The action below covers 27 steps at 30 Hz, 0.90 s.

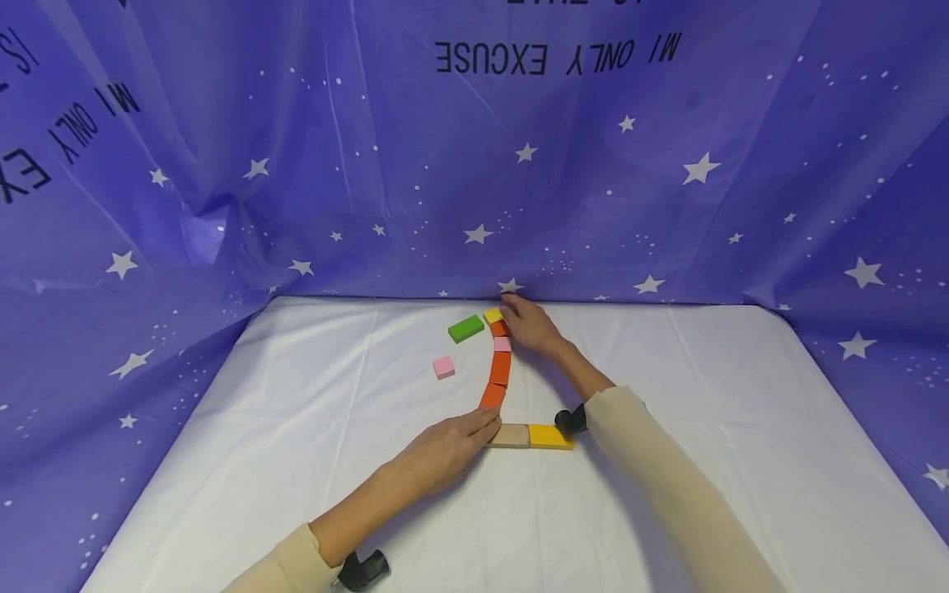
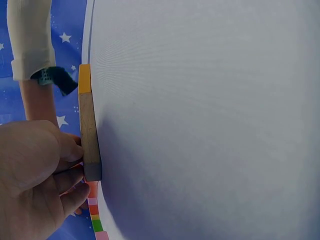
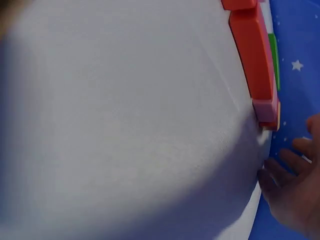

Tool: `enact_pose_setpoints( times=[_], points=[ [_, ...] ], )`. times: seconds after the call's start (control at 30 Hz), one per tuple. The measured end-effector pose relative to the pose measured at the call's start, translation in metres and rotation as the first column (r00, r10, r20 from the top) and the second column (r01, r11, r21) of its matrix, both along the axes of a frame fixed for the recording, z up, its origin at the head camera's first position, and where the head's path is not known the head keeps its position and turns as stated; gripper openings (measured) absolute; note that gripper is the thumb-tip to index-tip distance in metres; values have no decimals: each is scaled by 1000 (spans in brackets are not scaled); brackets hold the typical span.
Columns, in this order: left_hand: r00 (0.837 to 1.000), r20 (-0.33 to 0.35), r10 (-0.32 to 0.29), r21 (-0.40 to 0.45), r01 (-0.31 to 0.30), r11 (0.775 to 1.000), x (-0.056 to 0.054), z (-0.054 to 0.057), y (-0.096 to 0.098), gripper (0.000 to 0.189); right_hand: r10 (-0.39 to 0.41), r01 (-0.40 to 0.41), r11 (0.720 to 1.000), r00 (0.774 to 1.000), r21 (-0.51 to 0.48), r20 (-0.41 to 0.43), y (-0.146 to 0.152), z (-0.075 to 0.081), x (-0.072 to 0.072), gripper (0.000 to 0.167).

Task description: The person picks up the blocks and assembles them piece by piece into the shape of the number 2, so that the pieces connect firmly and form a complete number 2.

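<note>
A curved row of flat blocks runs up the middle of the table. Two orange blocks (image 1: 500,368) make up its middle, with a pink block (image 1: 502,344), a short red-orange block and a yellow block (image 1: 493,315) beyond. My left hand (image 1: 448,449) rests its fingertips at the near end of the orange blocks, right by the end of the plain wooden block (image 2: 89,127). A longer yellow block (image 1: 550,436) adjoins the wooden one. At the row's far end, my right hand (image 1: 530,325) has its fingers loosely extended beside the yellow and red-orange blocks.
A green block (image 1: 465,329) and a loose pink block (image 1: 443,367) lie left of the row. Behind the white-covered table (image 1: 704,412) hangs a purple curtain (image 1: 445,165) with stars. A black wrist camera (image 1: 571,422) overlaps the longer yellow block's right end.
</note>
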<state>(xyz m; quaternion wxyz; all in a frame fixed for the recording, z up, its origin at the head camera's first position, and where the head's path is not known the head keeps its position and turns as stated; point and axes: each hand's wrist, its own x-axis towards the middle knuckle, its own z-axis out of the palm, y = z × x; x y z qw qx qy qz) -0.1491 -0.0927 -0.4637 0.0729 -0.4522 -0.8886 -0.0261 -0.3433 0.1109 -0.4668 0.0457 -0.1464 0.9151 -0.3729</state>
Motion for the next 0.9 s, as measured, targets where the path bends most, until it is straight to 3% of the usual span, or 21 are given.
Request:
enact_pose_setpoints(
  times=[0.2, 0.33, 0.43, 0.57, 0.9],
  points=[
    [1000, 9, -3, 4, 3, 1000, 0, 1, 0, 45, 117, -95, 975, 988, 202, -100, 7, 2, 9, 52],
    [1000, 22, 1, 3, -1, 1000, 0, 1, 0, 45, 217, -158, 919, 967, 360, -130, 11, 4, 15, 53],
    [1000, 26, 8, -7, -8, 1000, 0, 1, 0, 44, 263, -192, 867, 960, 460, -97, 13, 6, 19, 56],
    [1000, 25, 12, -14, -11, 1000, -1, 1, 0, 44, 288, -235, 823, 957, 517, -24, 12, 7, 26, 59],
    [1000, 27, 1, 1, -1, 1000, -2, 2, 1, 43, 335, -287, 751, 942, 595, 31, 8, 6, 30, 61]
  ],
)
